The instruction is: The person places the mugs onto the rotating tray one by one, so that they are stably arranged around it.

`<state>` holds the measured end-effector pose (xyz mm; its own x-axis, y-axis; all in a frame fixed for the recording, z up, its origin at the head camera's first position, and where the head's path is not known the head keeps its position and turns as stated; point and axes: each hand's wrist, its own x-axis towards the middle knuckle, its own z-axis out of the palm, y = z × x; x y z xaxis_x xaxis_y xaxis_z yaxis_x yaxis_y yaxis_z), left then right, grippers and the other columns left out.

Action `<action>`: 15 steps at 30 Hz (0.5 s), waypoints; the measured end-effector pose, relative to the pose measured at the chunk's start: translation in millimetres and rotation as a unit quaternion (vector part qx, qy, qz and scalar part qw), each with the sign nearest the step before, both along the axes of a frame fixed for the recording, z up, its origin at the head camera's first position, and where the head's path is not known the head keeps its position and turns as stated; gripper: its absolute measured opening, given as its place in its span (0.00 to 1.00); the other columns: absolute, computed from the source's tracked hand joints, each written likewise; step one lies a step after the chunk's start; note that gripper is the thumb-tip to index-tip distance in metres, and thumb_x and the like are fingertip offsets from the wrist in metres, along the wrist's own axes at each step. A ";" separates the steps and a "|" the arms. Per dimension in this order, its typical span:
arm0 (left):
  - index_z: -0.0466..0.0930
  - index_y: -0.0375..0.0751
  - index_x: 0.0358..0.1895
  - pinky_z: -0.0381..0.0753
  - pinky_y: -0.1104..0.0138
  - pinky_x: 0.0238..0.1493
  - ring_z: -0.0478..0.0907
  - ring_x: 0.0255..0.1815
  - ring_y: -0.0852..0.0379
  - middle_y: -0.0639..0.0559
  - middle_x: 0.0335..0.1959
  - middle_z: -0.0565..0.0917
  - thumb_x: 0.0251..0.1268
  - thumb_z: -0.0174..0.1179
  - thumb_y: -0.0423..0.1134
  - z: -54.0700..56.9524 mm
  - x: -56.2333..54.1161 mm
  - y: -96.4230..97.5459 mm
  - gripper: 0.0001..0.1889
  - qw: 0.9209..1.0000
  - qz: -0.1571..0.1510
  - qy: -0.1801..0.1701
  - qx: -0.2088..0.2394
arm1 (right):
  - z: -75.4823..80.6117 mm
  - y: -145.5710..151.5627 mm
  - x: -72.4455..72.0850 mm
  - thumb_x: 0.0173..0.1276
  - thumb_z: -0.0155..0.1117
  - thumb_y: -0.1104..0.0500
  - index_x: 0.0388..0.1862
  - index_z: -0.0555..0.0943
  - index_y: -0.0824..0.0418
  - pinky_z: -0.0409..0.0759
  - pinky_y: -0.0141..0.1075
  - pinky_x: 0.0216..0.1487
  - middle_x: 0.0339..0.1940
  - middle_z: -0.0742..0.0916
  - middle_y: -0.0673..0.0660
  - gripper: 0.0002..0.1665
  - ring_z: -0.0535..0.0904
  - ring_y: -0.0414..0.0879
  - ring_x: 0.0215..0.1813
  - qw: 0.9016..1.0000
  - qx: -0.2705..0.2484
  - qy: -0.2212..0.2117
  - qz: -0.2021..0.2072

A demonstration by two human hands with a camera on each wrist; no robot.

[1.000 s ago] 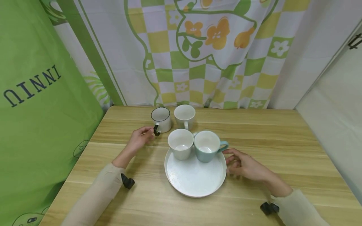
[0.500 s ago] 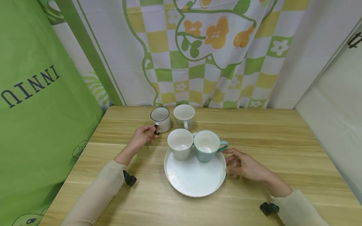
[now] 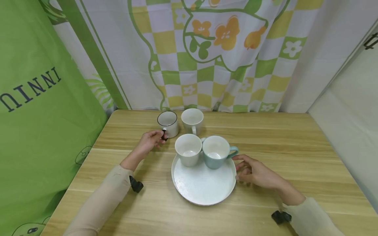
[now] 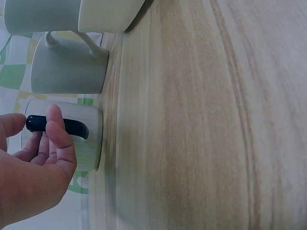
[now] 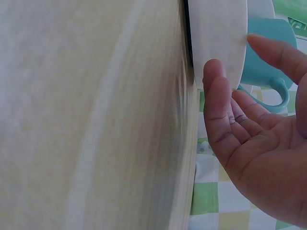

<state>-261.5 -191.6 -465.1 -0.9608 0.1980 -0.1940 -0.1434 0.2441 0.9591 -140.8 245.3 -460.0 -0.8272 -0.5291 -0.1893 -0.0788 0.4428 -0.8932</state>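
Note:
At the table's far side my left hand point(image 3: 147, 144) holds a white enamel mug point(image 3: 171, 130) with a dark rim. In the left wrist view its fingers curl through the black handle point(image 4: 76, 128), with the thumb at the handle's upper end. My right hand point(image 3: 260, 173) lies beside the round white tray point(image 3: 203, 186), fingers loosely bent and their tips at its rim. On the tray's back part stand a teal mug point(image 3: 214, 161), its handle pointing right, and a white mug point(image 3: 189, 160). Both are upright.
Another white mug point(image 3: 192, 123) stands behind the tray, next to the enamel mug, its handle facing me. The wooden table point(image 3: 295, 144) ends at a patterned curtain point(image 3: 206, 82) at the back. Green cloth point(image 3: 44, 131) hangs on the left.
My left hand has moved slightly right onto the enamel mug's handle and taken hold of it. The right hand, tray and mugs have stayed in place.

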 end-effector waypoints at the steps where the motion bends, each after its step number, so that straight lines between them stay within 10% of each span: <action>1: 0.78 0.32 0.55 0.78 0.67 0.39 0.81 0.40 0.62 0.52 0.45 0.82 0.79 0.50 0.48 0.6 -0.1 0.1 0.20 1.000 -0.004 0.002 -0.002 | 0.1 0.1 -0.1 0.68 0.69 0.58 0.75 0.60 0.64 0.85 0.42 0.26 0.56 0.80 0.71 0.42 0.84 0.52 0.39 1.000 0.001 -0.001 0.000; 15: 0.76 0.30 0.59 0.76 0.69 0.37 0.82 0.36 0.66 0.59 0.40 0.84 0.79 0.50 0.43 3.5 -0.5 3.7 0.19 0.999 -0.014 -0.025 0.042 | 1.5 -0.5 0.7 0.67 0.70 0.57 0.74 0.61 0.64 0.85 0.42 0.27 0.55 0.80 0.71 0.42 0.84 0.47 0.39 1.000 0.007 0.005 -0.004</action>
